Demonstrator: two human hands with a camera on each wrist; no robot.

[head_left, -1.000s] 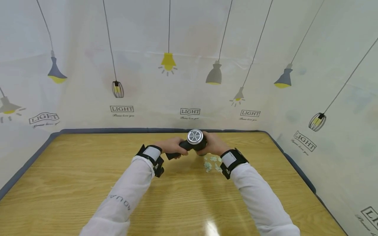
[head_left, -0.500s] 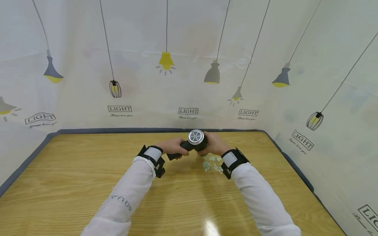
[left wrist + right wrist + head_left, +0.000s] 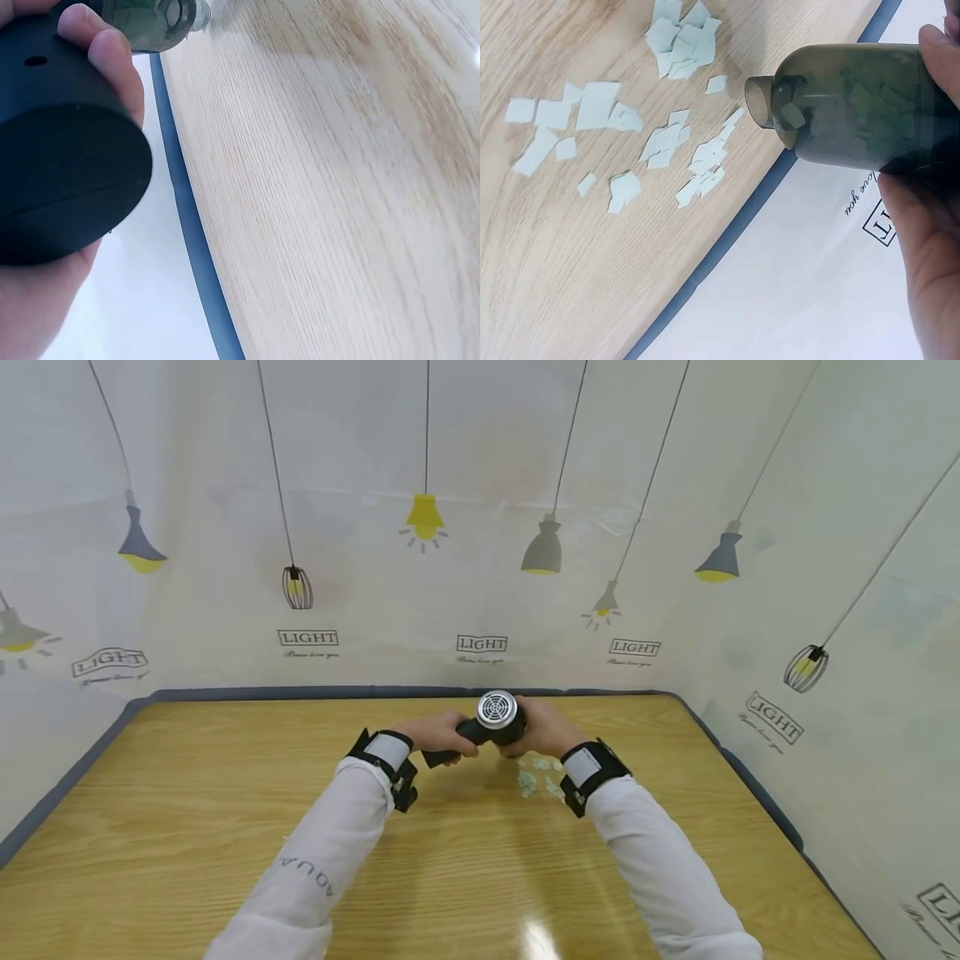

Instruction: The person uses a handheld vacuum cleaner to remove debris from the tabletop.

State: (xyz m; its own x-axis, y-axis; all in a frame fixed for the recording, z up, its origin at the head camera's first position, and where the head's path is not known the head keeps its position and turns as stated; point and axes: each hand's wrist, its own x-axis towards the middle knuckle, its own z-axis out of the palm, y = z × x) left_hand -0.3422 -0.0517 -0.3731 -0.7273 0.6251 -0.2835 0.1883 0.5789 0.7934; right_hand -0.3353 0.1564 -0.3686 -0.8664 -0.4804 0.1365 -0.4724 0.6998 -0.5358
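Left hand (image 3: 448, 735) grips the handle (image 3: 474, 729), right hand (image 3: 543, 727) the body; I have the handheld vacuum (image 3: 497, 713) between them, far-centre over the counter (image 3: 225, 793). Long axis steep, nozzle (image 3: 760, 102) down, paper scraps (image 3: 527, 783) just near-right, right hand closer. Black shell, silver grille (image 3: 496, 709), smoky cup (image 3: 847, 105) holding scraps.

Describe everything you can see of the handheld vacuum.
The handheld vacuum has a black handle, gripped by the left hand, and a round silver grille facing the head camera. The right hand holds its smoky see-through bin, apparently plastic, with pale scraps inside. It sits tilted, its short nozzle aimed down toward loose pieces on the table; whether they touch is unclear.
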